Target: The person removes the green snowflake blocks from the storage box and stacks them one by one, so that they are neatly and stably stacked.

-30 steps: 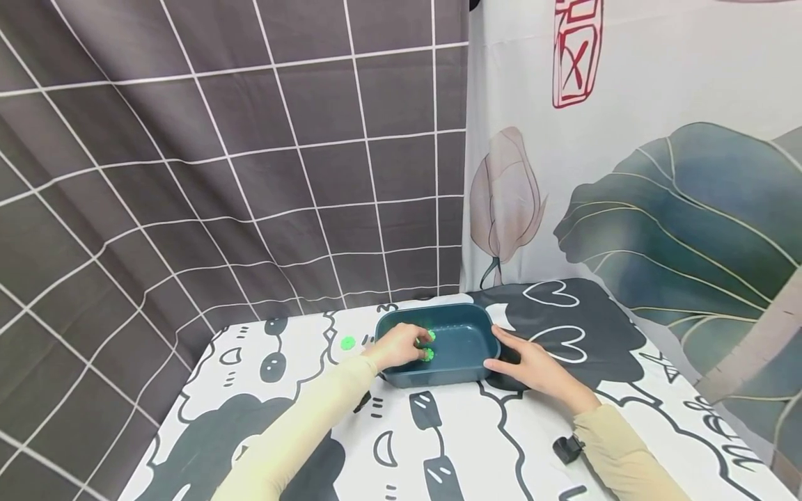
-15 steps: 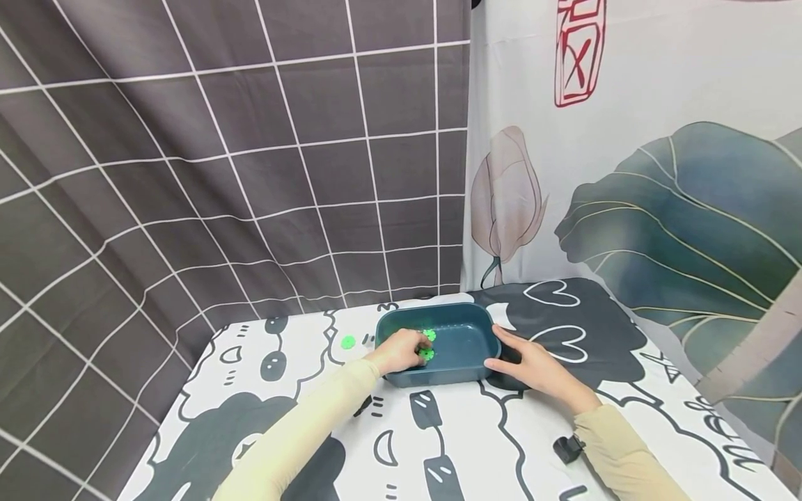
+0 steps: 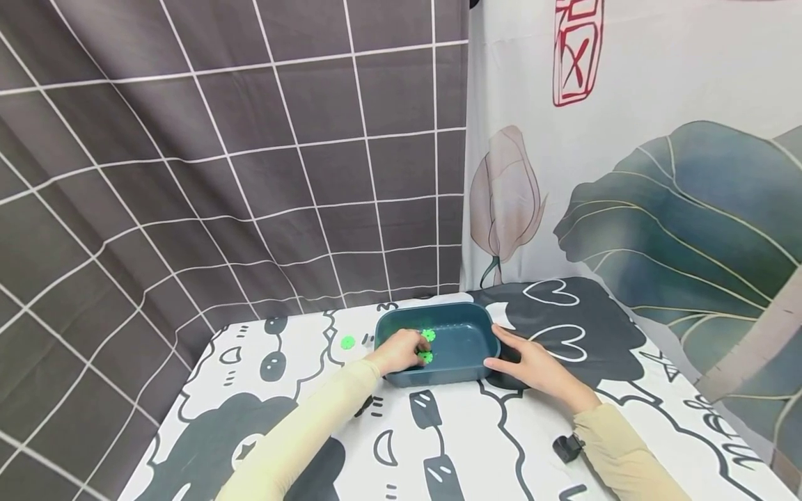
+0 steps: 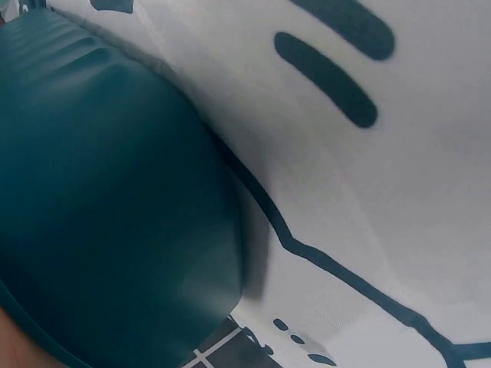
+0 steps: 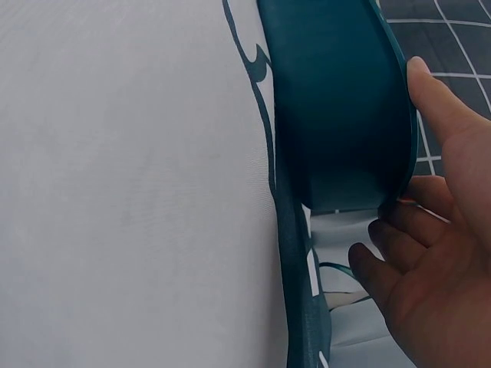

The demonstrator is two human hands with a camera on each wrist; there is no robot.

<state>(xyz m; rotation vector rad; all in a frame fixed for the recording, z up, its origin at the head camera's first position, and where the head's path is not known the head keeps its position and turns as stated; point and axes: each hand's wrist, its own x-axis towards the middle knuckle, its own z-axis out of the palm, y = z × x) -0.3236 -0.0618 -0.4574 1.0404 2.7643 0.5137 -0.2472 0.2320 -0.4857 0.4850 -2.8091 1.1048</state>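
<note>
Bin: The blue-green bin sits flat on the cloth, close to the back edge and about halfway between the left and right edges. Its corners are round and its long sides run left to right.
Left hand: The left hand reaches over the bin's front left corner, with bent fingers down inside. I cannot tell if they pinch anything, because the hand hides that spot.
Green discs inside: The far green disc is by the fingertips, toward the bin's back side. The near green disc is by the thumb, toward the front side. Both are in the bin's left half.
Green disc outside: The loose green disc lies flat on the cloth, just past the bin's left end, near the cloth's back edge.
Right hand: The right hand holds the bin's right end. Its thumb is at the front right corner and its pointer finger is at the back right corner, spread wide apart.
Black box: A small black box is at the right sleeve.
Curtains: A grey curtain with white lines and a white curtain with a pink bud hang behind the cloth's back edge.
</note>
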